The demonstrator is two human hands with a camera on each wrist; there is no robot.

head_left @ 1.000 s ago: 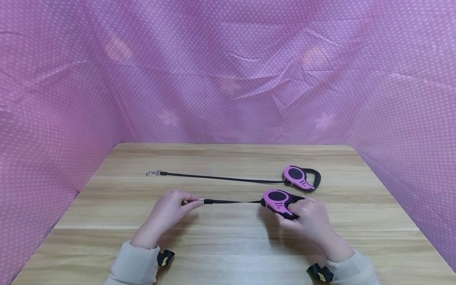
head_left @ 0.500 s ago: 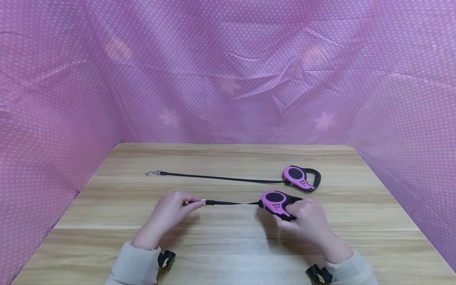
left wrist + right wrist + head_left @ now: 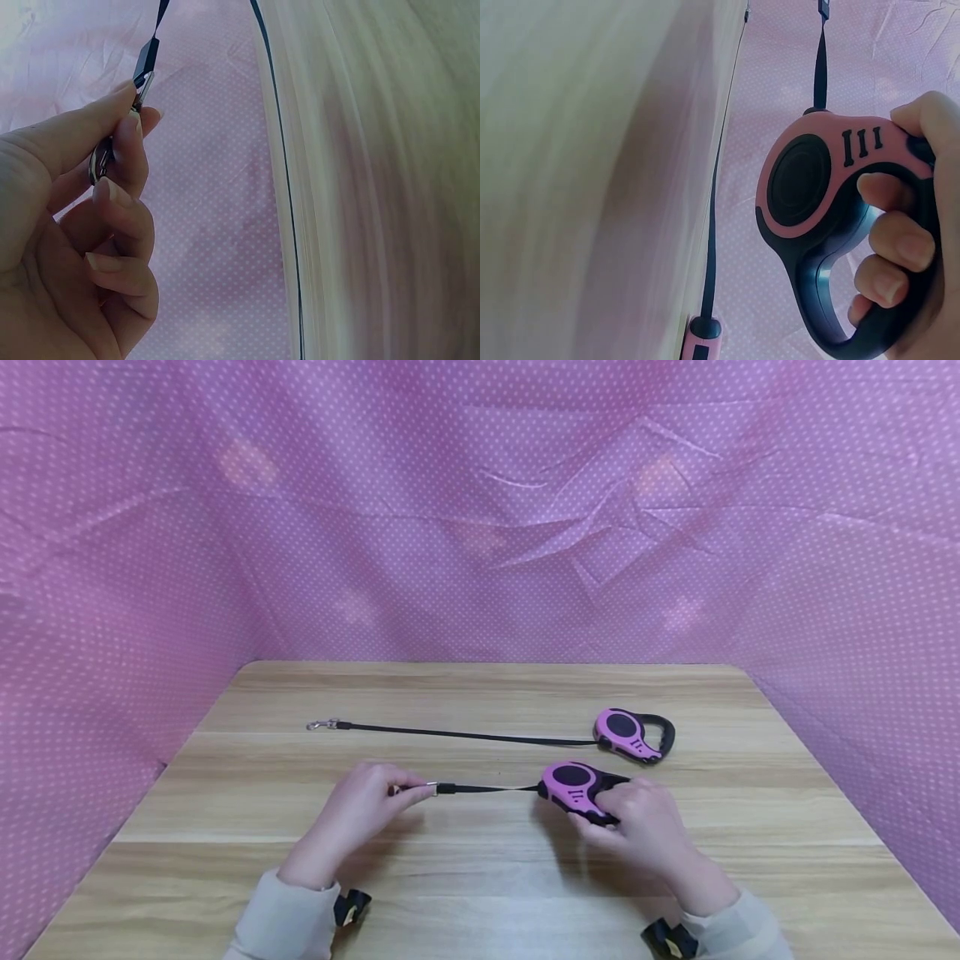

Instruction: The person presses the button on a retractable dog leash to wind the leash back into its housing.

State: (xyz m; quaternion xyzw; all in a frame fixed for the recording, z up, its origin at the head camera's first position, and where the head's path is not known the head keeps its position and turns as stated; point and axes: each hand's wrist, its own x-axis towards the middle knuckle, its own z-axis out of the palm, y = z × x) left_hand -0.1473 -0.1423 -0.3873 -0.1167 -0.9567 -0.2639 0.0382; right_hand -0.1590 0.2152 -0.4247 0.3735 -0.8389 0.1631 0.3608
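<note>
My right hand [image 3: 643, 822] grips the black handle of a pink and black retractable dog leash [image 3: 567, 785]. In the right wrist view the fingers [image 3: 900, 241] curl through the handle loop and the thumb lies along its top edge. Between finger and thumb, my left hand [image 3: 367, 802] pinches the leash's metal snap hook [image 3: 101, 160], partly hidden by the fingers. A short black strap [image 3: 491, 789] runs between the hands, slightly twisted, above the table. Behind it lies a second pink retractable leash [image 3: 621, 725], its strap [image 3: 465, 736] laid out leftward to a silver snap hook [image 3: 322, 724].
The wooden table [image 3: 480, 893] has rounded back corners. Pink dotted cloth [image 3: 480, 527] hangs behind it and along both sides. Black wrist mounts [image 3: 351, 907] stick out near both sleeves.
My right hand has moved slightly left with the leash housing. My left hand has shifted a little right with the hook. The strap between them is somewhat shorter; the second leash stays put.
</note>
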